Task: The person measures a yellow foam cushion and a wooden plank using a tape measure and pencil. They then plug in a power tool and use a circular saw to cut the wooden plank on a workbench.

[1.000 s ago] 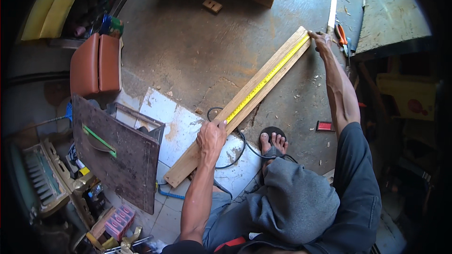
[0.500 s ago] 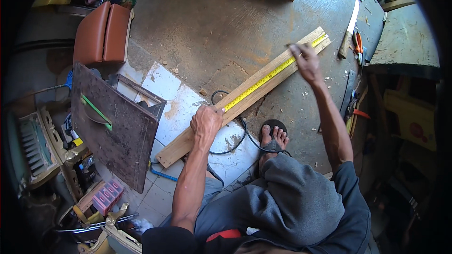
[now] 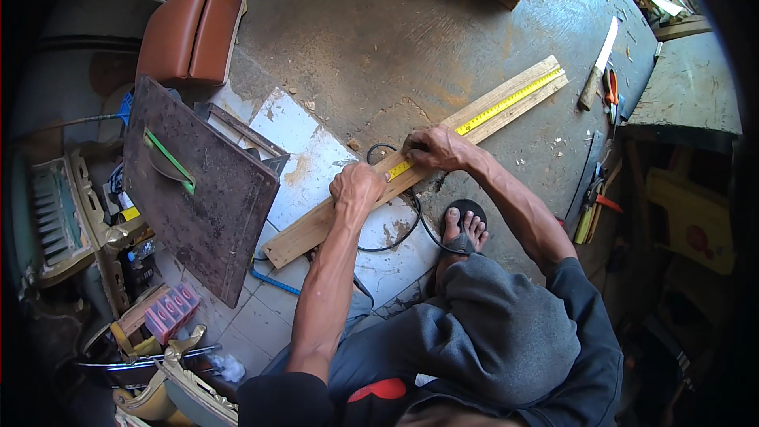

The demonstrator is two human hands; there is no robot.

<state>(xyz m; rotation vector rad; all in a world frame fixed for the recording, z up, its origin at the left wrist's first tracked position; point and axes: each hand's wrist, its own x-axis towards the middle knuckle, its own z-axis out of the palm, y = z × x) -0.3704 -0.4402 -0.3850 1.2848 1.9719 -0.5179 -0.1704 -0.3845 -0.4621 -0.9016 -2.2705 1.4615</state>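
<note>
A long pale wooden plank (image 3: 304, 236) lies slantwise across the floor before me, from near left to far right. A yellow tape measure (image 3: 514, 100) is stretched along its top, its blade reaching the far end. My left hand (image 3: 357, 187) is closed on the tape's near end, resting on the plank; whether the tape's case is inside the fist is hidden. Just beyond it, my right hand (image 3: 439, 148) rests over the tape and plank with its fingers bent together. What those fingertips hold, if anything, cannot be made out. Tape shows between the two hands.
At left stands a dark saw-table panel (image 3: 198, 198) with a green-edged slot, near brown padded cushions (image 3: 190, 35). A long knife (image 3: 598, 63) and orange-handled pliers (image 3: 611, 93) lie at right. A black cable (image 3: 391, 249) loops under the plank, near my sandalled foot (image 3: 465, 225).
My right hand has come back along the tape from near the plank's far end to close beside my left hand. The left hand keeps its place on the plank; the whole view has shifted slightly.
</note>
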